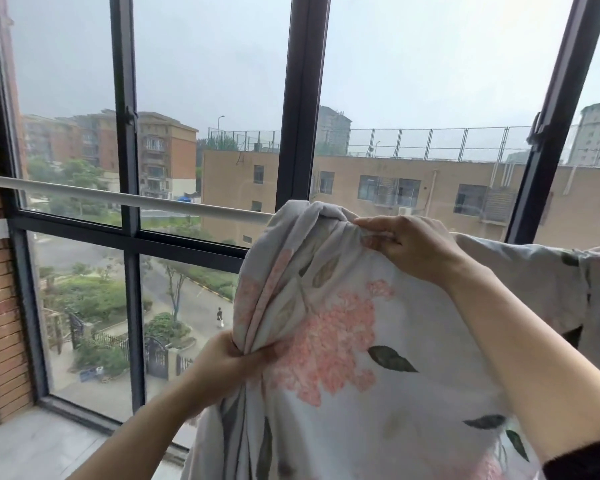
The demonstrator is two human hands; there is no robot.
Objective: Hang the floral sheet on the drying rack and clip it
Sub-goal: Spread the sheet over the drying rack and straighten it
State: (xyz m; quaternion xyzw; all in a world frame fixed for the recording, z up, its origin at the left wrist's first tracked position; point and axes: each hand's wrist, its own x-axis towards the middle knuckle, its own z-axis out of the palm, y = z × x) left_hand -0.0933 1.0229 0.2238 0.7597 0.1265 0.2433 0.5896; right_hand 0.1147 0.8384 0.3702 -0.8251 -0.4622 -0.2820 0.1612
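The floral sheet (343, 341), pale grey with pink blossoms and dark leaves, hangs over the white drying rod (118, 197) at the centre and right. The rod crosses the window from the left wall and vanishes under the cloth. My left hand (229, 358) grips a bunched fold of the sheet's left edge, below the rod. Up at rod height, my right hand (406, 240) pinches gathered cloth at the top of the sheet. More of the sheet lies draped along the rod to the right (534, 268). I see no clips.
Dark window frames (302, 109) stand right behind the rod. A brick wall (0, 306) closes the left side, with a pale stone sill (49, 441) below. The left stretch of the rod is bare.
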